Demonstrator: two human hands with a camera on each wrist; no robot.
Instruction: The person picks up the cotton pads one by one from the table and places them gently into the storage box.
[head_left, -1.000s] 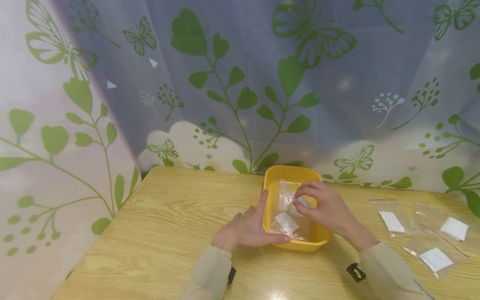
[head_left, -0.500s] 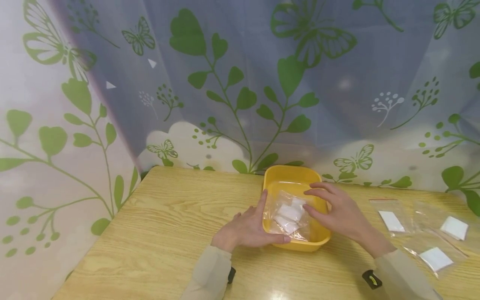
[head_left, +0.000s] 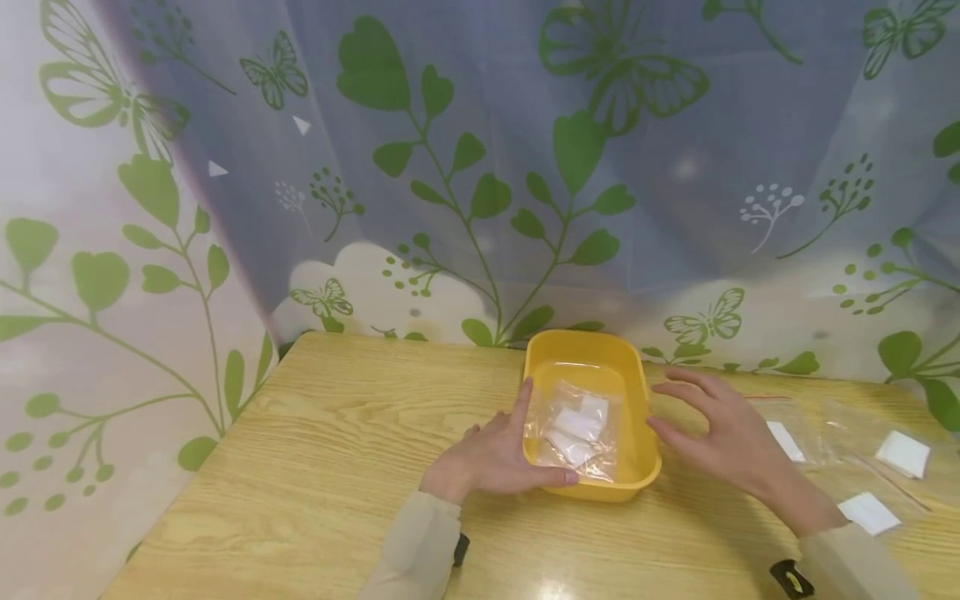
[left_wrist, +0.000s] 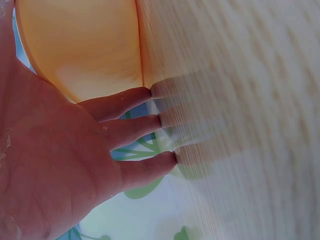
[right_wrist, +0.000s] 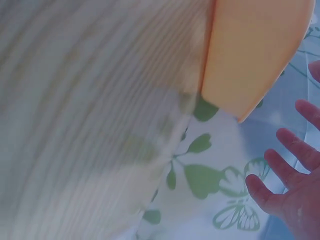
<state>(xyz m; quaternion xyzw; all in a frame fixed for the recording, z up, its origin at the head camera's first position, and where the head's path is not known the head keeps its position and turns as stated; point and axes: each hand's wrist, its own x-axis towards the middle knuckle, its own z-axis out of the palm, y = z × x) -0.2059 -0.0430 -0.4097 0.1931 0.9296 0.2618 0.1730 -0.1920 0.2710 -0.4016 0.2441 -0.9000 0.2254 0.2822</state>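
Observation:
A yellow plastic tub stands on the table near the curtain. Inside it lie several clear plastic bags with folded white pieces in them. My left hand rests against the tub's near left corner, thumb along the front rim and index finger along the left side. In the left wrist view, three straight fingers of that hand touch the table beside the tub. Just right of the tub, my right hand hovers with fingers spread, holding nothing. The right wrist view shows its loose fingers apart from the tub.
To the right lie more clear zip bags, each with a white piece: one partly behind the right hand, one farther right, one nearer. A patterned curtain hangs behind the wood-grain table.
My right hand has let go of a clear bag inside the tub, where it now lies on the others, and has moved out to the right. The left hand stays put.

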